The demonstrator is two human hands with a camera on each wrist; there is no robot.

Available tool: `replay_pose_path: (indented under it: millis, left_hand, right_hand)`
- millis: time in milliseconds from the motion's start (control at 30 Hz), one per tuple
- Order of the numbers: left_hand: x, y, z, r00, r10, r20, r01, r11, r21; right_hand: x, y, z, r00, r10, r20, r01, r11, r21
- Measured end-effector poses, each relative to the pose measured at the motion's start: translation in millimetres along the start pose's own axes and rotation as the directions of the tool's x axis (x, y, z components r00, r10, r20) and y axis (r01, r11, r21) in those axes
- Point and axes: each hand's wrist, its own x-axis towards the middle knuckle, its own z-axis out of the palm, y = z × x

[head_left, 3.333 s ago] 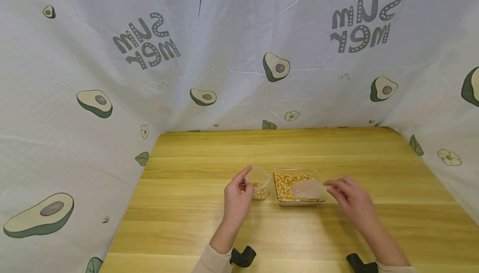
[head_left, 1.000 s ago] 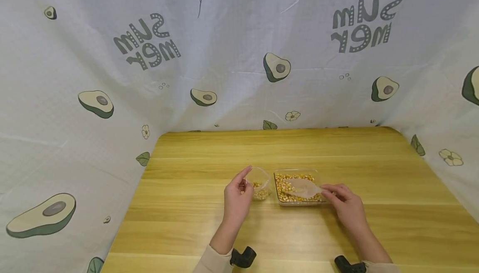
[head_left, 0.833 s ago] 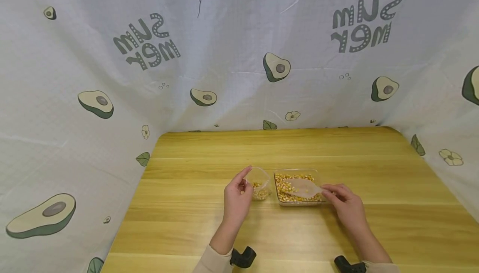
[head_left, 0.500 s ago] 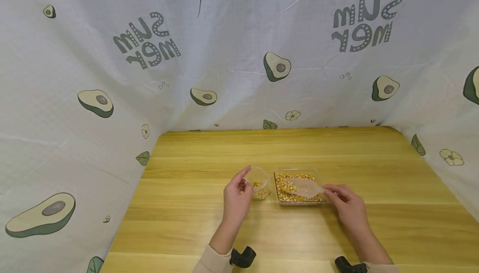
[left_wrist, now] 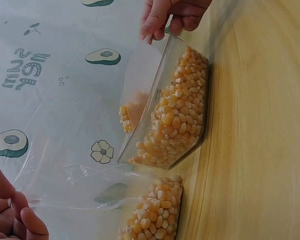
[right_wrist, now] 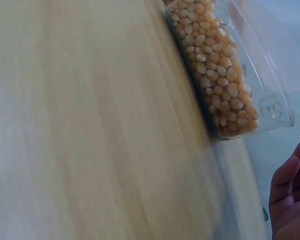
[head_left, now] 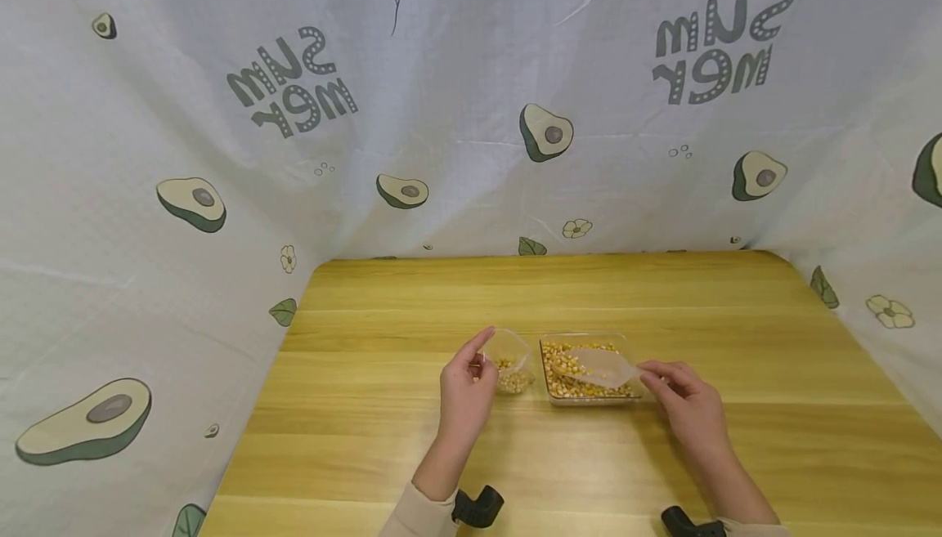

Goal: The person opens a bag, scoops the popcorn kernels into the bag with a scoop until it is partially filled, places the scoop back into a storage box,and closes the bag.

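With thumb and fingers my left hand [head_left: 468, 390] pinches the upper edge of a clear plastic bag [left_wrist: 82, 187], which stands partly filled with corn kernels [left_wrist: 157, 215]. To its right sits a clear rectangular container [head_left: 589, 401] holding more yellow kernels. My right hand [head_left: 690, 410] pinches the handle of a translucent plastic scoop [head_left: 609, 365] from the right. Kernels lie on the scoop's left end, over the container. In the left wrist view the scoop [left_wrist: 140, 67] leans above the container's rim, its tip toward the bag. The right wrist view shows the right hand [right_wrist: 292, 200] beside the container's corner.
Bag and container stand close together on a wooden table [head_left: 412, 300]. A pale curtain [head_left: 456, 71] with avocado prints hangs behind the table and at both sides. Black wrist mounts [head_left: 478, 507] show near both sleeves.
The right hand has moved left, and the scoop now carries kernels at its left end. Over the last half second it has tilted and lifted slightly. The left hand and bag have stayed put.
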Motion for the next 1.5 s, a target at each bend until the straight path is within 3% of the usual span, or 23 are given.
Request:
replay_pose_path:
  millis: [333,833,1300,1500]
  left_hand:
    - [0.0,-1.0,-0.2,1.000,-0.014,-0.004,0.014,1.000,-0.012]
    - [0.6,0.2,-1.2,1.000,-0.008,-0.010,0.008,1.000,-0.020]
    - [-0.7,0.4,-2.0,1.000,-0.011,0.006,0.011,1.000,-0.023]
    - [0.0,-2.3,-2.4,1.000,-0.005,0.013,0.005,1.000,-0.015]
  right_hand:
    - [1.6,-4.5,-5.1,0.999,-0.041,-0.001,0.041,0.997,-0.066]
    - [3.6,-19.6,-9.8,0.996,-0.093,0.016,0.092,0.995,0.027]
    - [2.1,-40.1,-10.0,0.989,-0.141,0.044,0.142,0.990,-0.012]
    - [2.6,-52.6,-6.5,0.981,-0.189,0.051,0.188,0.982,0.029]
